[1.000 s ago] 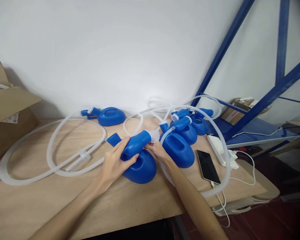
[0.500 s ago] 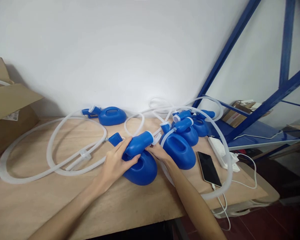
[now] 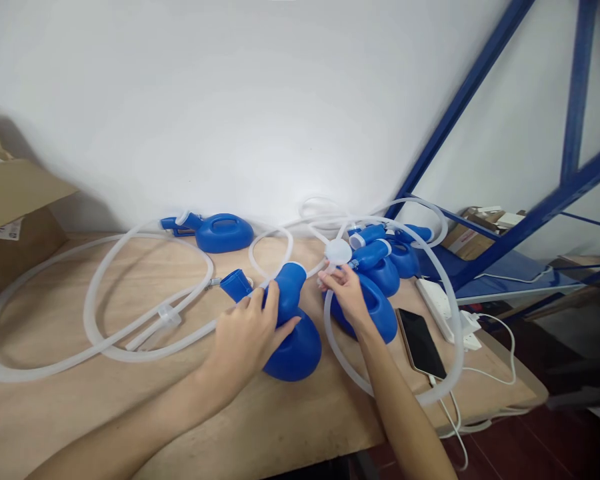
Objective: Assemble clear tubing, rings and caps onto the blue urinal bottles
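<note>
My left hand (image 3: 253,333) is wrapped round the neck of a blue plastic bottle (image 3: 295,350) near the middle of the table. The bottle's wide mouth points up and away. Just right of that mouth, my right hand (image 3: 345,287) pinches a white round cap (image 3: 339,251), its disc facing up. Beside the left hand's fingers lies a blue fitting (image 3: 236,285) by a clear hose. Behind my right hand stands another blue bottle (image 3: 380,310), partly hidden by the hand.
Coiled clear hoses (image 3: 95,313) spread over the wooden table (image 3: 190,427). A blue bottle (image 3: 225,233) stands by the wall, others at the right. A phone (image 3: 421,343) and power strip (image 3: 445,310) lie right. A cardboard box (image 3: 20,247) is left; a blue metal frame (image 3: 460,100) rises right.
My right hand has moved up and right, away from the bottle mouth, with the white cap now in plain sight. My left hand and its bottle have shifted slightly right, the neck turned more upward.
</note>
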Demonstrator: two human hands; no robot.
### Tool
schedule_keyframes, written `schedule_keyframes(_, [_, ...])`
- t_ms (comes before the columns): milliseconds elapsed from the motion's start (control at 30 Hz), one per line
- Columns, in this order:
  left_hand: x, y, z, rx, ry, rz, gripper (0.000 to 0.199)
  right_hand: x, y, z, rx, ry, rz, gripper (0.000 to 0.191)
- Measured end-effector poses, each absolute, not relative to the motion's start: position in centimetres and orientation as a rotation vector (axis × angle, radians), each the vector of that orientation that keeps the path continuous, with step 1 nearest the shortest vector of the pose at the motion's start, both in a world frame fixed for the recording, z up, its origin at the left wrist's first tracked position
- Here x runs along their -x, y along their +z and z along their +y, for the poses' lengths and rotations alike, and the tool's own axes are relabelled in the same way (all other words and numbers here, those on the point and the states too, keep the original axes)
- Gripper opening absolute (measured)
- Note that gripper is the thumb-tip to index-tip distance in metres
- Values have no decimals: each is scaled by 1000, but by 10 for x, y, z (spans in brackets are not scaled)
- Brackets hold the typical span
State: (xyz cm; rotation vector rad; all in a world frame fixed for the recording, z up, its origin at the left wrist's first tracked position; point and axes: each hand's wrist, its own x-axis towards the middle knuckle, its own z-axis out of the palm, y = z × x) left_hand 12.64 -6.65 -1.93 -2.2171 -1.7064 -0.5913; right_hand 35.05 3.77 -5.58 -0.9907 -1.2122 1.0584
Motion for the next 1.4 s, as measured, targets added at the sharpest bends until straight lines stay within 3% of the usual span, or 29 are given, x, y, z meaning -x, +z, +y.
schedule_keyframes(267, [-127, -18, -60, 2229, -568, -1659, 66, -307, 12, 17, 922, 832, -1385, 22])
schedule_keyframes(467, [-126, -13, -56, 2266, -462, -1757, 69, -293, -39, -18, 1085, 640, -1240, 36])
schedule_keyframes(633, [-132, -13, -56, 2275, -417, -1807, 69, -291, -88, -46, 1171, 768, -1363, 42])
schedule_keyframes(967, [-136, -37, -26, 2396, -788, -1757, 67, -286, -99, -48, 1146, 541, -1537, 45])
schedule_keyframes(1067, [-131, -35, -16, 2437, -1056, -1719, 66, -287, -98, -50, 1149, 527, -1542, 43])
schedule_keyframes(1233, [-89, 0, -5, 2282, -1622, -1620, 67, -300, -96, -45, 1190, 639, -1514, 42])
schedule_keyframes(1400, [-21, 47, 0, 2148, -1641, -1917, 72, -316, -77, -28, 1208, 679, -1563, 39])
